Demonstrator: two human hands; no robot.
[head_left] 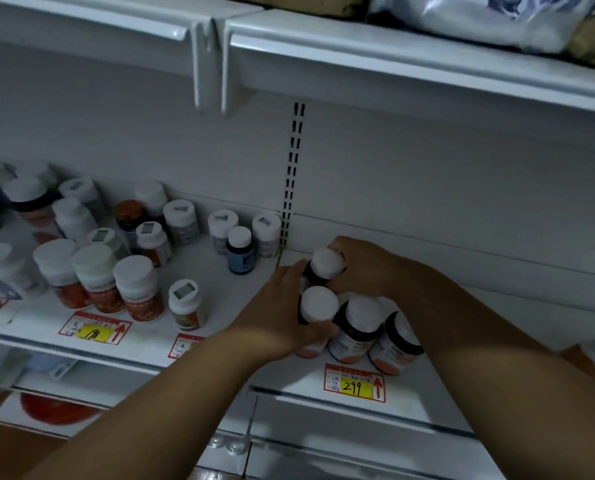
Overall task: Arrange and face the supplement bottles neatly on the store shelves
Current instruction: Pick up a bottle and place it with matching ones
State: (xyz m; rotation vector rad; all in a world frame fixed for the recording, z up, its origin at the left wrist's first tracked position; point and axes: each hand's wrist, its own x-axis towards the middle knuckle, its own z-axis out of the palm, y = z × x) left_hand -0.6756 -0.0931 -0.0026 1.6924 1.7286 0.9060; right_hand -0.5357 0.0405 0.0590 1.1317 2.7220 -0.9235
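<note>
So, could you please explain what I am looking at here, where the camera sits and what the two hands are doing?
There is no machine here: a person wears a wide-angle camera on the head, so this single picture looks forward and down at their own arms. They stand at a white store shelf stocked with supplement bottles. The left hand grips a white-capped bottle at the front; the right hand curls round another dark bottle just behind it. Two more dark bottles stand beside them, above a yellow price tag reading 299. To the left stands a looser group of mixed bottles. Labels are too blurred to read.
</note>
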